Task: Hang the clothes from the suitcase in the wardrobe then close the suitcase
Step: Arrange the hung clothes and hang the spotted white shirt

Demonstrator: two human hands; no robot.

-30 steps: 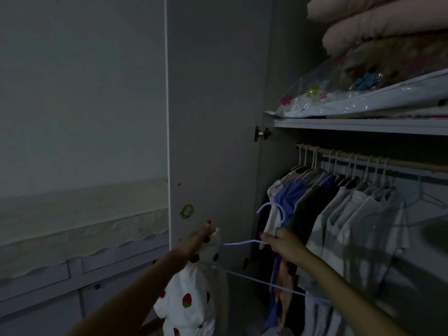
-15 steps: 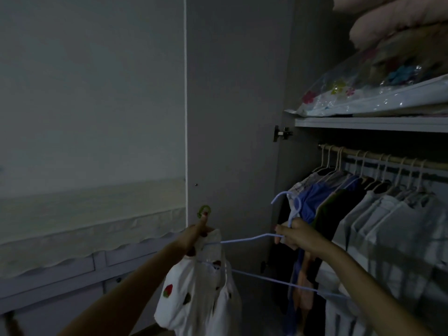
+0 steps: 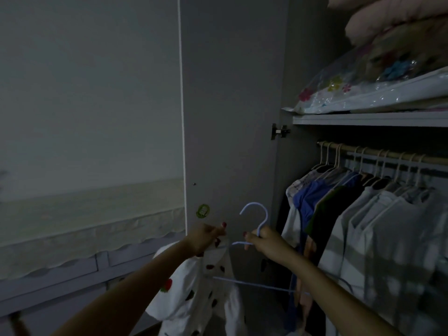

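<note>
Garment point(image 3: 194, 294) left of hanger point(image 3: 257, 221), hung clothes point(image 3: 363, 214) right, bedding point(image 3: 378, 93) on shelf point(image 3: 363, 119) above

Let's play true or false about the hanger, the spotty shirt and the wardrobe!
1. The right hand holds the blue hanger just below its hook. True.
2. The hanger already hangs on the rail. False: it is in front of the wardrobe door, below the rail.
3. The left hand pinches the spotty shirt. True.
4. The rail is bare. False: many clothes hang there.
5. Bedding sits on the shelf above the rail. True.
</note>
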